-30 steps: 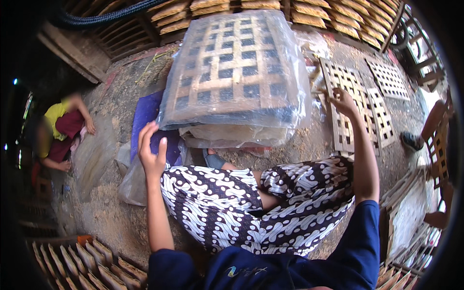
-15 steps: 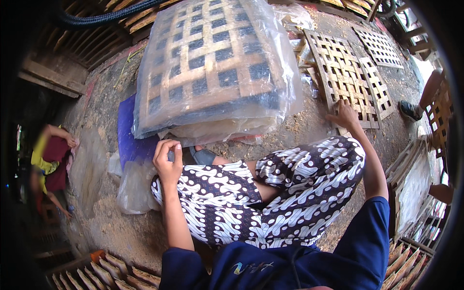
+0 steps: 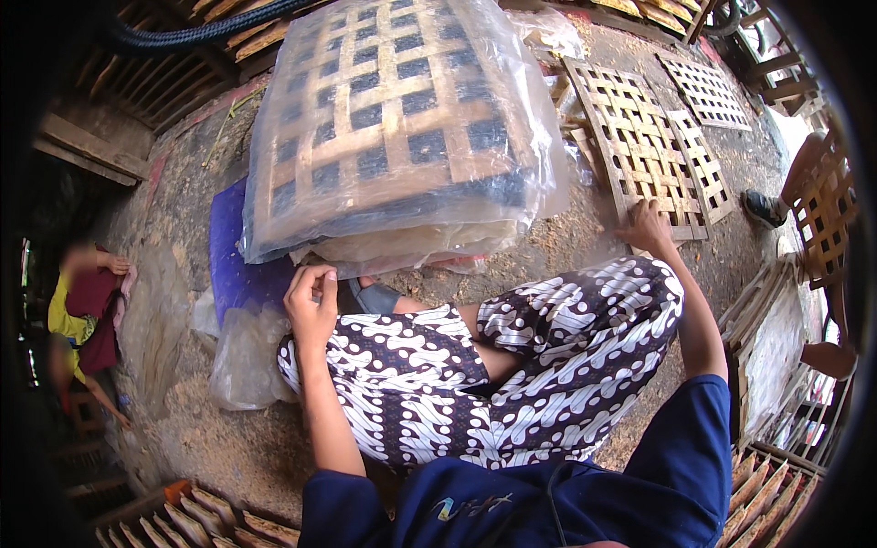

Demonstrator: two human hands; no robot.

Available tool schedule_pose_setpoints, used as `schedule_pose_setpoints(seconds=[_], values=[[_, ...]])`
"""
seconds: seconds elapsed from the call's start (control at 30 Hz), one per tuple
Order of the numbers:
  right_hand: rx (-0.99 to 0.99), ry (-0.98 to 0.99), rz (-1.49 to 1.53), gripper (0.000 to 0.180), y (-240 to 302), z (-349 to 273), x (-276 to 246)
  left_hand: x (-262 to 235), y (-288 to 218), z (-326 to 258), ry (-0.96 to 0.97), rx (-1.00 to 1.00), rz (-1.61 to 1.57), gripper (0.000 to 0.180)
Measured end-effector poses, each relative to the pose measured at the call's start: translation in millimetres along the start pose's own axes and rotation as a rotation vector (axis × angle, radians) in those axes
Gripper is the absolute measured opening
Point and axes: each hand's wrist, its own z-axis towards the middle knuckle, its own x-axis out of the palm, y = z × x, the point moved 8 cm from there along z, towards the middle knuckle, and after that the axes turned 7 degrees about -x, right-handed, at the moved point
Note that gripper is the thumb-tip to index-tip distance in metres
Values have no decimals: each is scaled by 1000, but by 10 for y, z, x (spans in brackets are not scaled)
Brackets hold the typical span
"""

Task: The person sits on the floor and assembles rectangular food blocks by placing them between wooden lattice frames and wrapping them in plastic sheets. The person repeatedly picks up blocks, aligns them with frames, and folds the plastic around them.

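Note:
My left hand (image 3: 312, 303) rests on my left knee over the patterned trousers, fingers loosely curled, with nothing visible in them. Out to the right, my right hand (image 3: 649, 228) has its fingers hooked over the near end of a woven bamboo drying tray (image 3: 639, 137) lying on the floor, the thumb by its left corner. In front of my crossed legs stands a large stack wrapped in clear plastic sheet (image 3: 539, 173), with a wide lattice tray (image 3: 388, 110) on top under the plastic.
Two more lattice trays, a narrow one (image 3: 702, 164) and a pale one (image 3: 703, 89), lie at the right. A blue sheet (image 3: 233, 247) and a clear plastic bag (image 3: 248, 361) are at my left. People sit or stand at both sides. Slatted racks (image 3: 196, 521) line the edges.
My right hand has drawn slightly nearer along the tray's end. The view has shifted a little; my left hand stays on the knee.

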Motion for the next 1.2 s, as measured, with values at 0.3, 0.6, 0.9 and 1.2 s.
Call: schedule_pose_setpoints(seconds=[0.3, 0.6, 0.9, 1.2], values=[[-12, 8, 59, 95, -137, -70, 121, 60, 1, -32, 63, -10, 34, 9], [-58, -533, 79, 39, -90, -211, -642, 42, 12, -47, 59, 6, 17, 8], [70, -702, 98, 23, -546, -12, -1312, 50, 55, -36, 66, -14, 34, 9], [147, -1063, 647, 34, -1118, -1008, -2054, 62, 28, -39, 55, -6, 19, 8]])
